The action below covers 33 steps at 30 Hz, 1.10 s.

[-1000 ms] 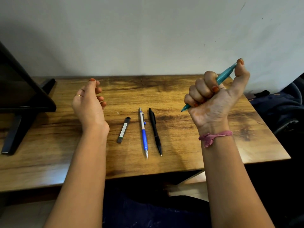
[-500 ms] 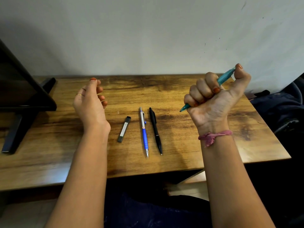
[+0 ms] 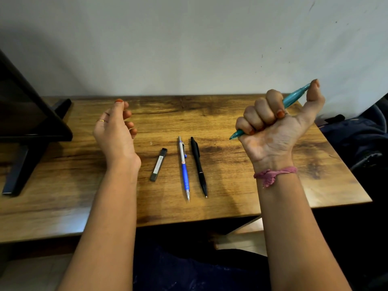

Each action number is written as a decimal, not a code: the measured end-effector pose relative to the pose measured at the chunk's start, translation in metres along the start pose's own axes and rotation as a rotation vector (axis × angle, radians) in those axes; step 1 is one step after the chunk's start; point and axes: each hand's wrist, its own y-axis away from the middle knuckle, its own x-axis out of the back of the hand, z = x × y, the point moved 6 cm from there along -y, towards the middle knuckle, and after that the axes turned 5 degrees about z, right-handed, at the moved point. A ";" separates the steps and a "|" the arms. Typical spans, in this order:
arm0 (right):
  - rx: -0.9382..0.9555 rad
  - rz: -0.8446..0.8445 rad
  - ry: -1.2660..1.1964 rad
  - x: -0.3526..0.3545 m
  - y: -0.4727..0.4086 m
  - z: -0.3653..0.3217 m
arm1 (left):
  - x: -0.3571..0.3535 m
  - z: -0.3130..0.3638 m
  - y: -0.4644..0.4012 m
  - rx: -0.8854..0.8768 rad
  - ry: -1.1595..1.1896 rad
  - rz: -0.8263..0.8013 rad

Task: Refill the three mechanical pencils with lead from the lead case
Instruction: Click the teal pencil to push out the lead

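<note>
Two pencils, blue pencil (image 3: pixel 184 169) and black pencil (image 3: pixel 198 167), lie right of the lead case (image 3: pixel 159 164) on the table (image 3: pixel 231 185); right hand (image 3: pixel 275 127) fists the teal pencil (image 3: pixel 294 97), thumb on its end; left hand (image 3: pixel 115 129) hovers loosely curled, empty.

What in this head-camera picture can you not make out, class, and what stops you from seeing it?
- Teal pencil, head view: its middle is hidden inside the right hand's grip.
- Lead case, head view: label too small to read; contents not visible.
- Black stand, head view: cut off by the left edge.
- Left hand: palm turned away, though it seems empty.
</note>
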 end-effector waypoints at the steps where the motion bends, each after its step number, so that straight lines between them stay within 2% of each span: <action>1: 0.010 -0.002 0.002 0.000 0.000 0.000 | 0.000 0.000 0.000 0.000 0.000 0.000; 16: 0.039 -0.003 0.061 0.002 0.000 -0.001 | -0.001 -0.002 0.001 0.003 0.000 -0.002; 27: 0.064 0.068 0.021 0.006 -0.001 -0.003 | -0.002 -0.002 0.002 0.006 0.007 0.001; 33: 0.078 0.070 0.082 0.005 0.000 -0.002 | -0.001 -0.002 0.000 0.010 0.001 0.001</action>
